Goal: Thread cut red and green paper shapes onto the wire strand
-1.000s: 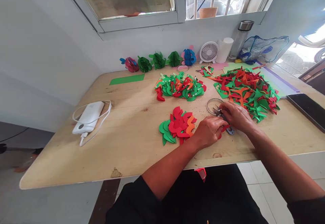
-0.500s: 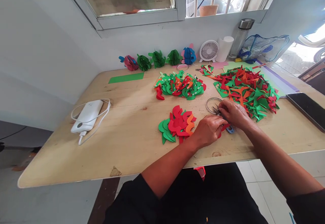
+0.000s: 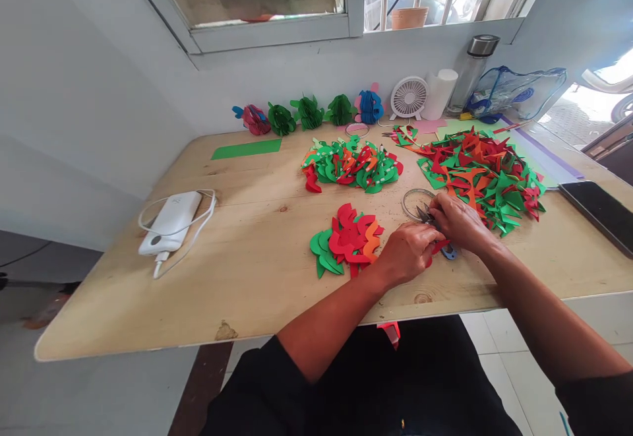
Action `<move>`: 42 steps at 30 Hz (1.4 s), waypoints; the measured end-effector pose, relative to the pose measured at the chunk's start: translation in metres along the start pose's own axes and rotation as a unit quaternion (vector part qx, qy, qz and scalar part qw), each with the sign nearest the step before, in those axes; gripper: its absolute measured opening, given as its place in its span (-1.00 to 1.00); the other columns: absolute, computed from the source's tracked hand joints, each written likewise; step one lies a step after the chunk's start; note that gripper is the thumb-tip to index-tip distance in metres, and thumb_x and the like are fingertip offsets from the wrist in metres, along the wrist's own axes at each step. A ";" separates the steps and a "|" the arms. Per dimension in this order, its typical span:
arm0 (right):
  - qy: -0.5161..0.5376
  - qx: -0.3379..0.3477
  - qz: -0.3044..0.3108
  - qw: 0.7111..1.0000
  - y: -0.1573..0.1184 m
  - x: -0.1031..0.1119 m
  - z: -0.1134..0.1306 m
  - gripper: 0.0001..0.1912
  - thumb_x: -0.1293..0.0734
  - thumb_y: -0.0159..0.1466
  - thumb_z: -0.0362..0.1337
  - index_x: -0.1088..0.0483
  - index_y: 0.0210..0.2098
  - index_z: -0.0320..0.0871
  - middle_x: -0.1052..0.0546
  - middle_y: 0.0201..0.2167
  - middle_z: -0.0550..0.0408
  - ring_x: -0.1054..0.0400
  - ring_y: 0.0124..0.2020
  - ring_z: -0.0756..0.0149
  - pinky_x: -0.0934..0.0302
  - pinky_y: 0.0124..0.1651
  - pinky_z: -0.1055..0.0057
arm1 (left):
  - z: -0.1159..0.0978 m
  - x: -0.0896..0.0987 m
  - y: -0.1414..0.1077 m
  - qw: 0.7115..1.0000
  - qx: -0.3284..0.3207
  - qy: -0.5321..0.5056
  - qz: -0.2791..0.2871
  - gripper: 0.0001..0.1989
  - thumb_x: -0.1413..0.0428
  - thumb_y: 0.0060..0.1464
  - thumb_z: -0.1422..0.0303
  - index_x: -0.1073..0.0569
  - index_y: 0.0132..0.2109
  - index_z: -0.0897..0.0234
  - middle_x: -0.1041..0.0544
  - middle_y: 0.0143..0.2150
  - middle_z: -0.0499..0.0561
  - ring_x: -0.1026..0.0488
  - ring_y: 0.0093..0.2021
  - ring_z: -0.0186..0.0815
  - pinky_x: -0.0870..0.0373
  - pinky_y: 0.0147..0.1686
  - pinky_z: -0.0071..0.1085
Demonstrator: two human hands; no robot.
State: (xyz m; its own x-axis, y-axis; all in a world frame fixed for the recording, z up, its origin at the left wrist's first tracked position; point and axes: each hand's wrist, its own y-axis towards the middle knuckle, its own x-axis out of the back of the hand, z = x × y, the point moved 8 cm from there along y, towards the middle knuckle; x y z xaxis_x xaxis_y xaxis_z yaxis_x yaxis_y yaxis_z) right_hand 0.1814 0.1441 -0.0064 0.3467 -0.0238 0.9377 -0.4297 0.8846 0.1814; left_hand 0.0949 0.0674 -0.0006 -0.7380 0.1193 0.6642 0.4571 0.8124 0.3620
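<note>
My left hand [image 3: 408, 251] is closed over a piece of red paper [image 3: 439, 246] whose edge shows beside the fingers. Close against it, my right hand [image 3: 457, 219] has its fingers pinched together; what they hold is hidden. Metal blade tips [image 3: 423, 212] stick out past the fingertips, and a blue handle [image 3: 449, 251] shows below the right hand; the middle is covered. A thin ring, like a roll of clear tape [image 3: 406, 206], lies just beyond the fingers. Left of my left hand is a small pile of red, green and orange paper cut-outs [image 3: 349, 238].
Farther back lies a pile of curved paper pieces [image 3: 351, 165], and a heap of paper scraps [image 3: 484, 179] to the right. A phone [image 3: 601, 215] sits at the right edge, a white power bank [image 3: 171, 221] at left. Folded paper figures [image 3: 310, 113] and a fan [image 3: 409, 97] line the wall.
Both hands stay almost in the same place, fingers still together. The whole view has shifted very slightly; the piles look unchanged.
</note>
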 end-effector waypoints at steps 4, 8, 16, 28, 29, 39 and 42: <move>0.004 0.006 0.004 1.000 -0.001 0.001 0.001 -0.90 -0.13 0.22 -0.28 -0.15 -0.45 -0.07 -0.42 -0.48 0.05 -0.31 -0.40 0.22 -0.07 -0.41 0.39 | -0.001 0.000 0.001 1.000 -0.005 0.005 0.002 -0.79 0.02 0.13 0.49 -0.48 -0.14 0.30 -0.56 -0.14 0.04 -0.46 -0.08 -0.27 -0.33 -0.01 -0.36; 0.006 0.013 0.003 1.000 -0.002 0.001 0.000 -0.91 -0.14 0.20 -0.28 -0.17 -0.44 -0.07 -0.43 -0.48 0.05 -0.31 -0.40 0.22 -0.08 -0.42 0.38 | -0.001 0.000 0.001 1.000 -0.001 0.012 0.007 -0.79 0.02 0.13 0.49 -0.48 -0.14 0.28 -0.56 -0.15 0.03 -0.46 -0.09 -0.27 -0.34 -0.02 -0.35; 0.016 -0.007 0.007 1.000 -0.004 0.002 -0.002 -0.92 -0.14 0.20 -0.27 -0.16 -0.43 -0.07 -0.43 -0.45 0.04 -0.31 -0.38 0.22 -0.12 -0.38 0.37 | -0.002 0.000 0.001 1.000 -0.007 0.012 0.004 -0.80 0.02 0.14 0.48 -0.48 -0.15 0.30 -0.56 -0.15 0.04 -0.46 -0.11 -0.27 -0.35 -0.03 -0.35; 0.037 -0.036 -0.030 0.998 -0.006 0.013 0.001 -0.88 -0.14 0.22 -0.25 -0.22 -0.44 -0.07 -0.47 -0.46 0.07 -0.33 -0.42 0.25 -0.10 -0.41 0.41 | -0.003 0.001 0.000 1.000 -0.009 0.010 -0.001 -0.78 0.02 0.11 0.52 -0.47 -0.14 0.28 -0.56 -0.13 0.04 -0.46 -0.07 -0.26 -0.35 0.01 -0.32; 0.038 -0.040 -0.033 0.998 -0.006 0.014 0.000 -0.88 -0.14 0.21 -0.24 -0.23 -0.44 -0.07 -0.47 -0.46 0.07 -0.33 -0.42 0.26 -0.09 -0.41 0.41 | -0.003 0.001 0.000 1.000 -0.009 0.009 -0.003 -0.78 0.03 0.11 0.52 -0.47 -0.14 0.29 -0.56 -0.13 0.04 -0.46 -0.07 -0.26 -0.34 0.01 -0.33; 0.078 -0.100 -0.083 0.988 -0.008 0.018 -0.018 -0.89 -0.20 0.19 -0.21 -0.30 -0.39 -0.09 -0.49 -0.46 0.09 -0.32 -0.47 0.29 -0.10 -0.43 0.42 | -0.005 0.004 -0.001 1.000 -0.005 -0.028 -0.012 -0.78 0.04 0.13 0.49 -0.49 -0.18 0.32 -0.56 -0.18 0.06 -0.46 -0.11 -0.27 -0.36 -0.03 -0.34; 0.094 -0.101 -0.095 0.986 -0.007 0.019 -0.020 -0.88 -0.21 0.19 -0.20 -0.31 -0.39 -0.09 -0.48 -0.47 0.08 -0.32 -0.47 0.29 -0.11 -0.41 0.41 | 0.003 0.006 -0.001 0.993 0.036 -0.107 -0.028 -0.78 0.02 0.10 0.50 -0.50 -0.18 0.32 -0.56 -0.22 0.06 -0.48 -0.19 -0.29 -0.41 -0.14 -0.38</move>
State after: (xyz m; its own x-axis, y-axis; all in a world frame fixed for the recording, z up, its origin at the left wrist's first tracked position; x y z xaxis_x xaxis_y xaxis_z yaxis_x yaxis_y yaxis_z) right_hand 0.2077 0.1466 0.0041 0.5613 -0.1278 0.8177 -0.1741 0.9477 0.2676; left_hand 0.0883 0.0687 0.0016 -0.8527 0.1853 0.4884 0.3822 0.8586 0.3416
